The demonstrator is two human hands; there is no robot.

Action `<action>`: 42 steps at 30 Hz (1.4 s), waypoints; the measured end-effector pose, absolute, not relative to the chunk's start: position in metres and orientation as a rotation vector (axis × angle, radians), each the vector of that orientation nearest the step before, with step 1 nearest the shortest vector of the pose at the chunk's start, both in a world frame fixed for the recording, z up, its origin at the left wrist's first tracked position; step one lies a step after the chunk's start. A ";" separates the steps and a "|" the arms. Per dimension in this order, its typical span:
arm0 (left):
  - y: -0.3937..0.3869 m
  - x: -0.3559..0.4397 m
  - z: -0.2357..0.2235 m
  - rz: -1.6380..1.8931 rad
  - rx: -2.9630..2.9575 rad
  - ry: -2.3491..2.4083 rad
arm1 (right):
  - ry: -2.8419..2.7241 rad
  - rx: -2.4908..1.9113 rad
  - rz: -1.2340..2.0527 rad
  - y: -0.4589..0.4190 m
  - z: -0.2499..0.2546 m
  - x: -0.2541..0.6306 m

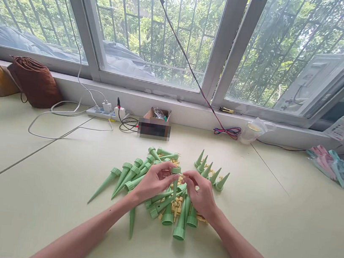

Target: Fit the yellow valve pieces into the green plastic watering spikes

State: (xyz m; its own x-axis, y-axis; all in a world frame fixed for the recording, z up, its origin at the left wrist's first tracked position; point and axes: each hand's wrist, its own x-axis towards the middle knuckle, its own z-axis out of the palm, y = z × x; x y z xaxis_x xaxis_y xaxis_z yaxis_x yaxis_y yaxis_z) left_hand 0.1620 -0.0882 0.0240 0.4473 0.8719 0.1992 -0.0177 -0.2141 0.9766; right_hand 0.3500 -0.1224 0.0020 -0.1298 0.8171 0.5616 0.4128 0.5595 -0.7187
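Fingers of my left hand point(155, 182) are closed round a green plastic spike point(174, 189), its wide ribbed collar up and its tip pointing down. Close beside the collar, my right hand point(202, 195) pinches a small yellow plastic piece point(181, 176), which seems to touch the spike's side. Below both hands lies a heap of loose green spikes point(181, 220) mixed with small yellow pieces point(176, 210). More green spikes point(126, 180) lie to the left of my left hand. Beyond my right hand, several green spikes point(207, 170) stand tip up in a slanting row, with yellow pieces beside them.
Toward the window stand a small open cardboard box point(154, 128), a power strip point(99, 112) with cables, and a brown drawstring bag point(36, 83). A coiled red-and-blue wire point(227, 131) and a roll in plastic wrap point(251, 131) lie near the sill. Plastic packets point(336, 167) are at right.
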 end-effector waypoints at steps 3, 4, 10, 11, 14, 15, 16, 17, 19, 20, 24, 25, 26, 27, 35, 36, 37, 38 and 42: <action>-0.087 0.162 0.023 0.987 1.571 0.762 | -1.743 -1.012 0.512 -0.123 0.002 0.350; -0.087 0.162 0.022 0.987 1.573 0.761 | -1.744 -1.008 0.518 -0.123 0.002 0.350; -0.085 0.163 0.021 0.981 1.551 0.762 | -1.737 -1.006 0.562 -0.124 0.000 0.350; -0.085 0.163 0.021 0.975 1.543 0.760 | -1.736 -1.007 0.567 -0.124 -0.001 0.350; -0.084 0.164 0.019 0.956 1.524 0.744 | -1.741 -1.018 0.579 -0.122 -0.002 0.350; -0.083 0.164 0.019 0.951 1.520 0.737 | -1.747 -1.027 0.582 -0.122 -0.002 0.350; -0.083 0.163 0.019 0.946 1.516 0.732 | -1.754 -1.037 0.582 -0.122 -0.002 0.350; -0.083 0.163 0.019 0.940 1.515 0.728 | -1.761 -1.047 0.582 -0.121 -0.001 0.350; -0.083 0.163 0.019 0.924 1.528 0.728 | -1.776 -1.060 0.582 -0.121 -0.001 0.350; -0.084 0.162 0.020 0.917 1.537 0.729 | -1.781 -1.064 0.585 -0.122 0.000 0.351; -0.084 0.161 0.020 0.895 1.547 0.737 | -1.800 -1.076 0.602 -0.123 0.000 0.352; -0.084 0.161 0.020 0.887 1.545 0.733 | -1.802 -1.079 0.604 -0.124 0.000 0.352; -0.084 0.161 0.019 0.879 1.542 0.728 | -1.804 -1.080 0.603 -0.124 0.000 0.352; -0.083 0.161 0.018 0.873 1.542 0.721 | -1.804 -1.083 0.601 -0.124 -0.001 0.352; -0.083 0.160 0.016 0.828 1.563 0.700 | -1.795 -1.089 0.579 -0.124 0.001 0.350; -0.083 0.160 0.017 0.829 1.566 0.702 | -1.795 -1.089 0.579 -0.124 0.001 0.350; -0.083 0.161 0.017 0.831 1.568 0.705 | -1.795 -1.089 0.577 -0.124 0.001 0.350; -0.083 0.161 0.018 0.835 1.568 0.709 | -1.796 -1.088 0.575 -0.124 0.002 0.350; -0.084 0.163 0.022 0.854 1.563 0.728 | -1.801 -1.089 0.547 -0.124 0.004 0.350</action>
State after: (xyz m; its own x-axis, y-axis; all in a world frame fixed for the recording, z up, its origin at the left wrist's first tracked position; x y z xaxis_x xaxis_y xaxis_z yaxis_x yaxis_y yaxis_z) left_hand 0.1629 -0.0843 0.0219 0.5424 0.8299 0.1306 -0.0028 -0.1536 0.9881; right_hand 0.3496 -0.1239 0.0037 -0.1744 0.8574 0.4843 0.4428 0.5076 -0.7391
